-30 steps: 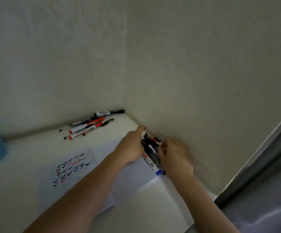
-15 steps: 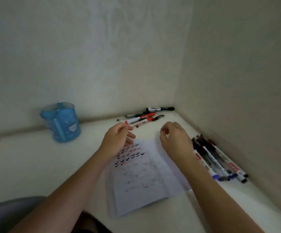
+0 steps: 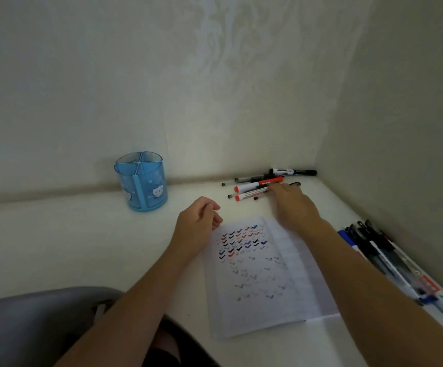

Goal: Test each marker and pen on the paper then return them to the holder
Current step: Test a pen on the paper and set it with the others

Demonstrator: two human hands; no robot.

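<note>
The holder (image 3: 142,184) stands at the back of the table (image 3: 56,247), on the left, close to the wall. The paper (image 3: 262,282) lies flat in the middle, nearer the front. Behind the paper, by the back corner, lies one pile of pens (image 3: 254,186). A second pile of pens (image 3: 390,258) lies along the right wall, to the right of the paper. The left hand (image 3: 197,221) is at the paper's back left corner. The right hand (image 3: 291,205) is behind the paper and touches the back pile. A chair (image 3: 29,321) is in front of the table, on the left.
</note>
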